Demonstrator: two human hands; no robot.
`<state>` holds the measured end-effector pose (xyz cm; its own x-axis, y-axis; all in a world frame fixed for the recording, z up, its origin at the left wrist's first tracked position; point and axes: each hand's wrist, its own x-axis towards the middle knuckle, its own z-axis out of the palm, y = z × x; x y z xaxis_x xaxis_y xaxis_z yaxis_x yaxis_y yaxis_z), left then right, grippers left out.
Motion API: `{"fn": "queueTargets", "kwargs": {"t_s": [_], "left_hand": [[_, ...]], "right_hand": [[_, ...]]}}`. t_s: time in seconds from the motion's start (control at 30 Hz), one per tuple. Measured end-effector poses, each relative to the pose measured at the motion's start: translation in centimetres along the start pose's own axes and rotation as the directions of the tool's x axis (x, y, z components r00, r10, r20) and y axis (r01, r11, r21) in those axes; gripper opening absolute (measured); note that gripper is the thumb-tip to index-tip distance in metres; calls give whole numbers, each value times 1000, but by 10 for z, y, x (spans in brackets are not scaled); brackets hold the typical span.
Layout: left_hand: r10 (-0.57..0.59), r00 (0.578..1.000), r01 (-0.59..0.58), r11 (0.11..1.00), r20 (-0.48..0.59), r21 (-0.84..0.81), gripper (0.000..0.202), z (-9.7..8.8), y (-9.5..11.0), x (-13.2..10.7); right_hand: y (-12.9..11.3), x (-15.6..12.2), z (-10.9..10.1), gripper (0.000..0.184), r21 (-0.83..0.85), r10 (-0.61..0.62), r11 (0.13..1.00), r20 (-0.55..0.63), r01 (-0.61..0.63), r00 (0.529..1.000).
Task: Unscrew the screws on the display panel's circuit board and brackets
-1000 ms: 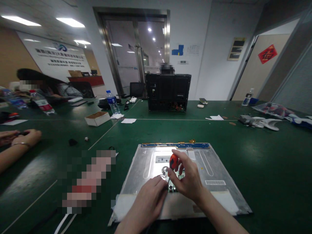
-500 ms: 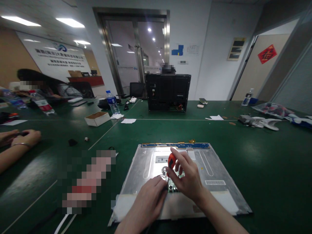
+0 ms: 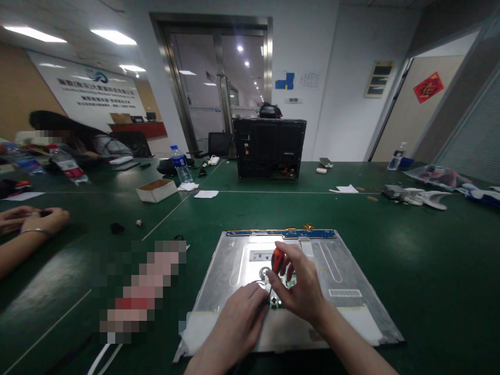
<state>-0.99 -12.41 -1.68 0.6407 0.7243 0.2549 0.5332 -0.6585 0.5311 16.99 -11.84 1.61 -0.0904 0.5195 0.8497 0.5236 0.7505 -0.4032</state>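
Observation:
My right hand [image 3: 302, 284] is closed around an orange and black screwdriver [image 3: 277, 260], its handle raised and its shaft pointing down. The screwdriver's tip is hidden by my left fingers. Beneath lies a small green circuit board [image 3: 278, 302], partly covered by both hands. My left hand [image 3: 244, 315] rests beside the board with its fingers pressed together near the screwdriver's shaft; what they hold is hidden. Under both hands lies a flat silver display panel [image 3: 339, 271], with a blue circuit strip [image 3: 281, 234] along its far edge.
A black monitor housing [image 3: 269, 148] stands at the back. Left of it are a water bottle [image 3: 180, 164] and a small open box [image 3: 156, 191]. Another person's hands [image 3: 42, 221] rest at the left edge. Grey and white parts [image 3: 416, 196] lie on the right of the green table [image 3: 422, 250].
The screwdriver's handle has shifted slightly right and down, along with my right fingers. My left hand is almost unmoved. The other person's hands at the left have moved a little to the right.

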Motion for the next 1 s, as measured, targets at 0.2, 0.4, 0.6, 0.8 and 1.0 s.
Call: {"fn": "queueTargets", "kwargs": {"t_s": [0.2, 0.4, 0.6, 0.8, 1.0], "left_hand": [[-14, 1000, 14, 1000, -9, 0, 18, -1, 1, 0], [-10, 1000, 10, 1000, -1, 0, 19, -1, 1, 0], [4, 1000, -4, 1000, 2, 21, 19, -1, 1, 1], [6, 1000, -6, 1000, 2, 18, 19, -3, 1, 1], [-3, 1000, 3, 1000, 3, 18, 18, 0, -2, -1]], "right_hand": [[0, 2, 0, 48, 3, 4, 1000, -6, -4, 1000], [-1, 2, 0, 52, -2, -6, 1000, 2, 6, 1000], [-1, 1, 1, 51, -16, 26, 1000, -17, -26, 1000], [0, -1, 0, 48, -4, 20, 1000, -2, -20, 1000], [0, 2, -1, 47, 0, -9, 1000, -19, 9, 1000]]}}
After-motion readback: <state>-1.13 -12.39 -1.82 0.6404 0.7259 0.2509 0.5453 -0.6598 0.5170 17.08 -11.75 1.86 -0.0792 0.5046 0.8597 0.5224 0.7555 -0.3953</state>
